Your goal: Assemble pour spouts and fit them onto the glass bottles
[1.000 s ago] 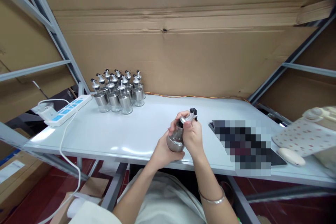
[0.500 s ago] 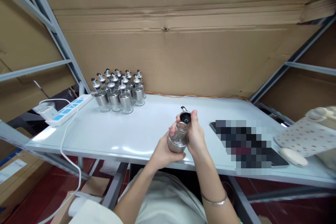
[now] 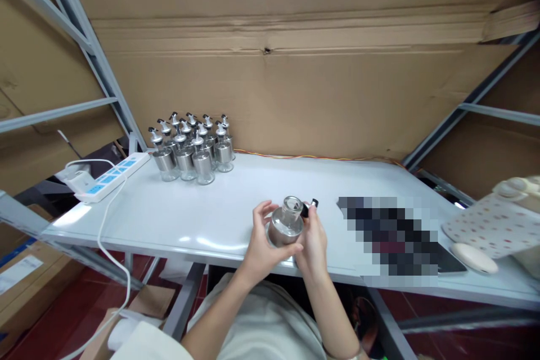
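Near the table's front edge stands a glass oil bottle [image 3: 286,227] with a brushed-metal sleeve, its neck uncovered. My left hand [image 3: 262,247] curves round it, thumb across the front and fingers on the left side. In my right hand [image 3: 313,239], close against the bottle's right side, is a pourer stopper [image 3: 310,207] with a black tip; the fingers cover most of it. Whether the right hand also touches the bottle is hard to see.
Several similar bottles [image 3: 203,163] with pourers fitted stand at the back left. A white power strip [image 3: 113,176] lies left of them. To the right are a blurred-out flat dark device [image 3: 392,236], a white oval object [image 3: 474,258] and a dotted bag [image 3: 481,224].
The bottle has come down from a tilted pose to more upright at the table. My right hand has shifted the pourer from above the bottle's mouth to the right of its neck.
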{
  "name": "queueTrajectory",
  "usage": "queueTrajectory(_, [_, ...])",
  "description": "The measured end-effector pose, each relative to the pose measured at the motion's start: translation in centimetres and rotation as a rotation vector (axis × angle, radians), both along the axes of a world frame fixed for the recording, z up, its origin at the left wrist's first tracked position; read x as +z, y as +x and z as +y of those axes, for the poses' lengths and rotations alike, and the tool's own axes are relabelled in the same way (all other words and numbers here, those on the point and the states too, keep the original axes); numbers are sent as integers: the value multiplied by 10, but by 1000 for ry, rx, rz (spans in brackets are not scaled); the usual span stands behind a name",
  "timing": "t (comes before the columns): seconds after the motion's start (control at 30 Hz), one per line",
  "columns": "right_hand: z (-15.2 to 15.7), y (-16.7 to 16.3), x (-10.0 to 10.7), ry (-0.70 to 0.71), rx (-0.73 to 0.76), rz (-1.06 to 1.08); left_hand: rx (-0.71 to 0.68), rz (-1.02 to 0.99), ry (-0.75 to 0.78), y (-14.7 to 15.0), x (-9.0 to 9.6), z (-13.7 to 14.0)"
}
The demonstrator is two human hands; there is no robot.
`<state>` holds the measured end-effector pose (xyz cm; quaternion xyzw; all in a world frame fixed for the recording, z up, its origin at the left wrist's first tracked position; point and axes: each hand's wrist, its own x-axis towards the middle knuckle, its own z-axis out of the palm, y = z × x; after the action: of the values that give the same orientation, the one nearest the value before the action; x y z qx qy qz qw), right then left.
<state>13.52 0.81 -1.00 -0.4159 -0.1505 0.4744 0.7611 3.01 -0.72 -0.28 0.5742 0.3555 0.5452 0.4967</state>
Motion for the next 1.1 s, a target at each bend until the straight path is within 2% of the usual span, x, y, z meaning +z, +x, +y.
queueTrajectory(0.17, [4, 4, -10, 63, 21, 79, 140, 139, 108, -3, 10, -5])
queueTrajectory(0.27, [6, 6, -11, 71, 10, 122, 195, 192, 115, -14, 22, 4])
queueTrajectory(0.4, [7, 5, -10, 58, 3, 169, 301, 286, 124, -42, 44, 39])
queueTrajectory(0.5, [5, 4, -7, 52, 16, 184, 334, 488, 215, -64, 58, 77])
queueTrajectory(0.57, [3, 3, -4, 50, 25, 158, 379, 621, 215, -75, 61, 102])
queueTrajectory(0.73, [-2, -1, 5, 46, 79, 38, 466, 736, 212, -91, 53, 143])
queueTrajectory(0.93, [-5, -5, 7, 32, 113, -76, 539, 705, 217, -94, 36, 160])
queueTrajectory(1.1, [-5, -6, 6, 37, 147, -86, 561, 696, 217, -93, 30, 172])
